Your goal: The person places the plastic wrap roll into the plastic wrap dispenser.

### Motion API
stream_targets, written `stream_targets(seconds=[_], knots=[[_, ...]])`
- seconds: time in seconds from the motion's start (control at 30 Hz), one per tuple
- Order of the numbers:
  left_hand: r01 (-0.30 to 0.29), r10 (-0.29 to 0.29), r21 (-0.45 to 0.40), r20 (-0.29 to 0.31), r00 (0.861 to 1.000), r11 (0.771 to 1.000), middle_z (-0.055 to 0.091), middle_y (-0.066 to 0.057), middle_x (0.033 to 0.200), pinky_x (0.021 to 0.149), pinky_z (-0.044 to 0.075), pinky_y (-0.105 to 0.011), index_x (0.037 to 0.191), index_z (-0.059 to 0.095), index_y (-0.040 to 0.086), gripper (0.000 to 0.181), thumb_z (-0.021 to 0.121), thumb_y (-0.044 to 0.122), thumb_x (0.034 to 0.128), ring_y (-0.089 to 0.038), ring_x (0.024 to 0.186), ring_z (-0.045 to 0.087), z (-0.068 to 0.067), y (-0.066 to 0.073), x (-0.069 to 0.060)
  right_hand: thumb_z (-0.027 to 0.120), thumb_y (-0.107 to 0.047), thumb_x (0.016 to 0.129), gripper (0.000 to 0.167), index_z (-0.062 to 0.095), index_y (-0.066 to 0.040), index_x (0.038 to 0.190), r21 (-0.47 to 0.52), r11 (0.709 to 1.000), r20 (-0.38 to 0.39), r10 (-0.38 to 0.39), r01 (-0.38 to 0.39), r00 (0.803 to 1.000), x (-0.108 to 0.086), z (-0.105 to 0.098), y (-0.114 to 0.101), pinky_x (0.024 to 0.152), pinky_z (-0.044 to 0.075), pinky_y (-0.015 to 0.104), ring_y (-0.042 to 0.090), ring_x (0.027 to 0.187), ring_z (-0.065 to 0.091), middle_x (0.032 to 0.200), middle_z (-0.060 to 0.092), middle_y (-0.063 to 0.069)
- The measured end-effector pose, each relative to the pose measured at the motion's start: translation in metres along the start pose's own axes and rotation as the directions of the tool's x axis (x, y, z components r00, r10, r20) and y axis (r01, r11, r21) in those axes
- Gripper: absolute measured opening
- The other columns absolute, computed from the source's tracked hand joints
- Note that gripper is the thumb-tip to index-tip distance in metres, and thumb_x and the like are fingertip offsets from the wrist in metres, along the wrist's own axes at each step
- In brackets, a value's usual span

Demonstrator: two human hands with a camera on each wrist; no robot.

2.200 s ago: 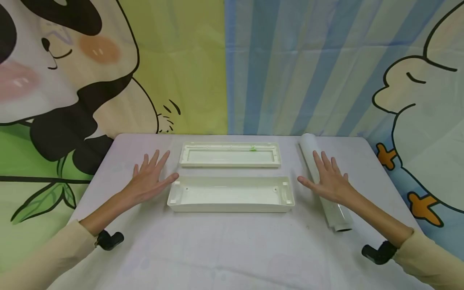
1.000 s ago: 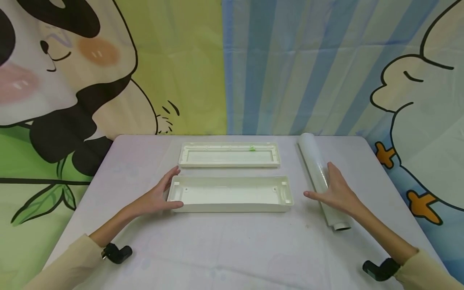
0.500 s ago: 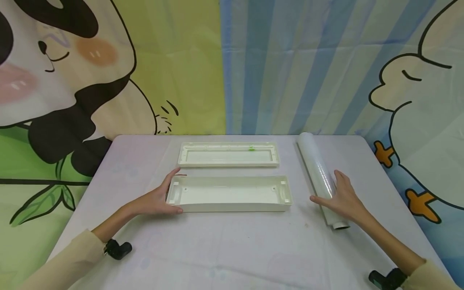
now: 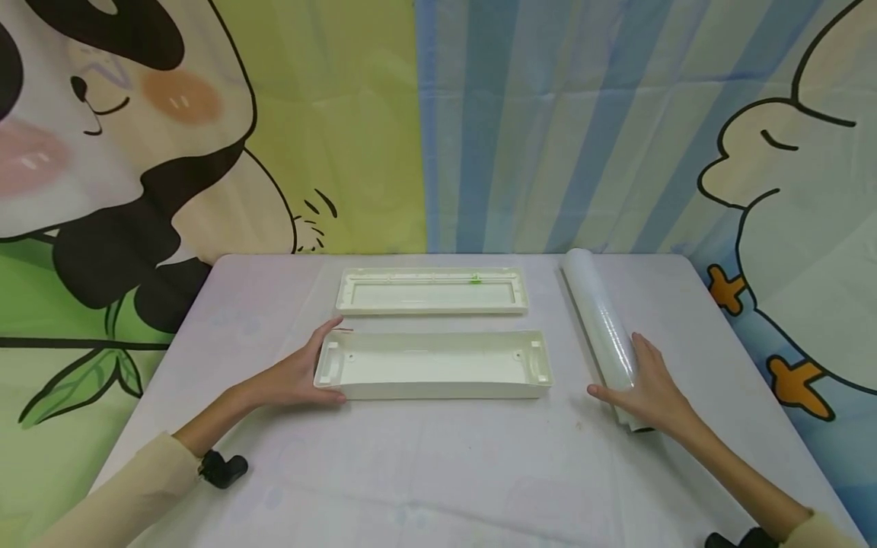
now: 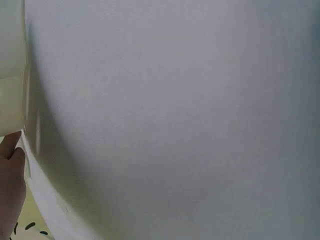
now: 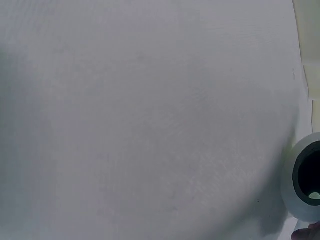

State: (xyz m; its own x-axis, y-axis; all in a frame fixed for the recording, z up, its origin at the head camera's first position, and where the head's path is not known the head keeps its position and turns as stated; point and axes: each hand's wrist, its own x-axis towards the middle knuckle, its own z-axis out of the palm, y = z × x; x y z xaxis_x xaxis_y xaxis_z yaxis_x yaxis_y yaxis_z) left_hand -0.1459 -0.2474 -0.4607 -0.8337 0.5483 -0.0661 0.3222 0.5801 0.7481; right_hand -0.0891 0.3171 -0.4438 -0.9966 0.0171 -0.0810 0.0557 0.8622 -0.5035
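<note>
A white open cling film dispenser box lies lengthwise on the table. My left hand holds its left end, thumb along the front wall and fingers behind it. In the left wrist view, fingers meet the box's edge. Over the near half of a cling film roll is my right hand, thumb left of the roll and fingers on its right side; firm contact cannot be told. The roll's dark hollow core shows in the right wrist view. Behind the box lies its lid with a green slide cutter.
A white cloth covers the table. Behind its far edge hangs a printed curtain with cartoon animals and blue stripes. Black wrist cameras sit at both cuffs.
My left hand has come in from beside the box and taken its left end. My right hand has drawn back and lowered along the roll, towards its near end. Box, lid and roll stay put.
</note>
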Motion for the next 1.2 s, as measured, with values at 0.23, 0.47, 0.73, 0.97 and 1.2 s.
stream_targets(seconds=[0.23,0.47,0.73,0.97,1.2], knots=[[0.035,-0.035,0.028,-0.024,0.999,0.999,0.046,-0.009,0.138,0.096,0.044,-0.040,0.150,0.013,0.018,0.115,0.088,0.042,0.0663,-0.024,0.119,0.051,-0.001,0.003,0.000,0.081,-0.048,0.072,0.125,0.000,0.004,0.152,0.029,0.999,-0.013,-0.015,0.016,1.000,-0.002,0.003,0.000,0.084,0.041,0.074,0.051,0.115,0.040,0.147,0.021,0.037],[0.041,-0.041,0.019,-0.011,0.999,0.999,0.043,-0.010,0.138,0.095,0.043,-0.039,0.148,0.013,0.009,0.113,0.087,0.039,0.0686,-0.025,0.118,0.050,-0.001,0.001,0.001,0.080,-0.039,0.076,0.122,-0.005,0.004,0.153,0.076,0.996,-0.009,-0.046,0.046,0.999,-0.003,0.005,0.002,0.085,0.038,0.076,0.055,0.119,0.039,0.145,0.023,0.040],[0.046,-0.045,-0.077,0.012,0.999,0.996,0.043,-0.010,0.137,0.095,0.040,-0.025,0.146,0.012,0.013,0.107,0.087,0.032,0.0713,-0.026,0.119,0.048,0.002,-0.001,0.000,0.074,-0.027,0.083,0.113,-0.009,0.002,0.152,0.117,0.992,0.020,-0.047,0.044,0.999,-0.006,0.005,0.005,0.087,0.036,0.076,0.060,0.123,0.036,0.144,0.023,0.043],[0.086,-0.081,-0.158,0.032,0.996,0.984,0.038,-0.011,0.140,0.097,0.039,-0.030,0.147,0.009,0.021,0.105,0.085,0.028,0.0742,-0.029,0.122,0.044,0.007,-0.006,-0.002,0.074,-0.026,0.084,0.110,-0.006,0.001,0.153,0.127,0.991,-0.022,-0.045,0.048,0.999,-0.008,0.009,0.005,0.087,0.036,0.075,0.059,0.122,0.037,0.144,0.025,0.043],[0.093,-0.089,-0.205,0.028,0.996,0.974,0.035,-0.012,0.142,0.101,0.037,-0.044,0.148,0.009,0.018,0.106,0.084,0.025,0.0743,-0.030,0.124,0.041,0.011,-0.006,-0.003,0.072,-0.029,0.085,0.105,-0.002,-0.002,0.155,0.092,0.995,-0.060,-0.021,0.027,0.998,-0.014,0.009,0.001,0.082,0.039,0.075,0.060,0.118,0.040,0.141,0.028,0.043]])
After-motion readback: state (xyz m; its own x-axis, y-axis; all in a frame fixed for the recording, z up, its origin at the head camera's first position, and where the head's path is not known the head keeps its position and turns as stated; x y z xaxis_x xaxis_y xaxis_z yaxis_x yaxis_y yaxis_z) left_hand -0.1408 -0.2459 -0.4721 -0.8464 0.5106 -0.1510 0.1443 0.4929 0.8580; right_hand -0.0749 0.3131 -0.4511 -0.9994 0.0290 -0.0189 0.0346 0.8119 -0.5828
